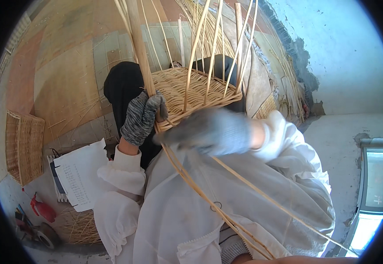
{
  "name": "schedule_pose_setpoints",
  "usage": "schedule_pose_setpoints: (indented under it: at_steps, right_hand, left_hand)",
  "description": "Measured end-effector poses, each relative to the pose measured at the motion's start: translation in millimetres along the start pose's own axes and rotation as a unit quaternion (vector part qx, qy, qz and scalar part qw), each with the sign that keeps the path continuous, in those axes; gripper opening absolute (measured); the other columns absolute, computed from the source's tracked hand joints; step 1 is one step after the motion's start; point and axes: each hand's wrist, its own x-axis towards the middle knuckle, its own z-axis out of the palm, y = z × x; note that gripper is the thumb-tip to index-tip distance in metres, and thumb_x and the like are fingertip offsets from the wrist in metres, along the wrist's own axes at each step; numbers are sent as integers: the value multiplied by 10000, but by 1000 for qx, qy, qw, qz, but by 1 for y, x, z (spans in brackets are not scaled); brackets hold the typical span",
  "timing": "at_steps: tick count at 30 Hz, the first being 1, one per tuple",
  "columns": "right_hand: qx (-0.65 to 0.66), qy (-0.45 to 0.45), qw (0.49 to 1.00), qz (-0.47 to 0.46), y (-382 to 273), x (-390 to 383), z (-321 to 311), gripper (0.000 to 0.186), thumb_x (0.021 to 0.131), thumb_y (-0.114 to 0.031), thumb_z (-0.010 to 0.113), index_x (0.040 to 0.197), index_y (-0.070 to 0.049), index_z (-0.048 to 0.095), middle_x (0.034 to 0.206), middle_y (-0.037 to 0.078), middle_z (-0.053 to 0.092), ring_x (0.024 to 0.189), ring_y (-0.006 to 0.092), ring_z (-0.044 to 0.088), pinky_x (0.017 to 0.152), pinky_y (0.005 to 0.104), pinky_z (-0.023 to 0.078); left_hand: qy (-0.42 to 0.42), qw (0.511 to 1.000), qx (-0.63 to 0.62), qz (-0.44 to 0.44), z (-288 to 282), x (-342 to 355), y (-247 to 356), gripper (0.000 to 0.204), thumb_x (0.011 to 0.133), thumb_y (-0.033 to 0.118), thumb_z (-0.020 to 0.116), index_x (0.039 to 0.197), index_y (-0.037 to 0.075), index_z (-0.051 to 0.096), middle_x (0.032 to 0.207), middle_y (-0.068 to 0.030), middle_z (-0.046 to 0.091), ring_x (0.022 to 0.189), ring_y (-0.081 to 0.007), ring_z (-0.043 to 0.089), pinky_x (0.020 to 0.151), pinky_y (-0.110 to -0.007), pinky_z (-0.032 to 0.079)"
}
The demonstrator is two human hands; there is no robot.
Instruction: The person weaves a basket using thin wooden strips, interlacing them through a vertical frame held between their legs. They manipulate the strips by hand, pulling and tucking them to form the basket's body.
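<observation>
1. A half-woven wicker basket [191, 90] rests on the person's lap, its upright stakes [209, 44] rising from the rim.
2. The gloved left hand [142, 115] is closed around a thick stake at the rim.
3. The gloved right hand [209, 131], blurred, touches the long weaving strands [226, 211]; its grip cannot be told.

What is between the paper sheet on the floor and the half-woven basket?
In the head view, the left hand in a grey glove and its white sleeve lie between the paper sheet and the basket.
</observation>
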Motion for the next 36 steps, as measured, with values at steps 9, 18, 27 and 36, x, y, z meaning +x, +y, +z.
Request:
schedule_pose_setpoints:
  at_steps: [9,18,27,36]
  right_hand:
    - [-116,-113,983,-91,-5,14,33,240,780,-107,563,1014,-55,574,654,86,559,601,265,582,533,336,485]
    - [205,196,939,194,0,-59,13,176,827,-110,622,970,-8,615,853,95,654,841,237,640,758,328,517]
    - [-180,340,910,154,47,49,14,537,704,-111,706,1204,-46,519,1235,233,465,1067,383,503,919,379,424]
    - [-297,315,874,218,22,-69,41,646,626,-268,750,1185,-39,523,1058,138,576,969,247,590,896,411,449]
  left_hand:
    - [-91,992,-66,-49,-12,1,7,243,889,238,541,874,-3,565,756,-95,601,693,-159,580,693,-264,472]
    - [-108,992,-11,-72,-4,-16,25,330,722,50,716,963,47,491,814,-63,605,789,-153,583,758,-293,490]
    - [40,929,368,-1,19,-24,14,242,781,55,661,938,9,482,855,-120,626,784,-180,626,716,-275,520]
    - [0,980,193,-41,15,-22,25,245,772,-6,656,955,22,497,883,-92,603,820,-140,579,745,-269,497]
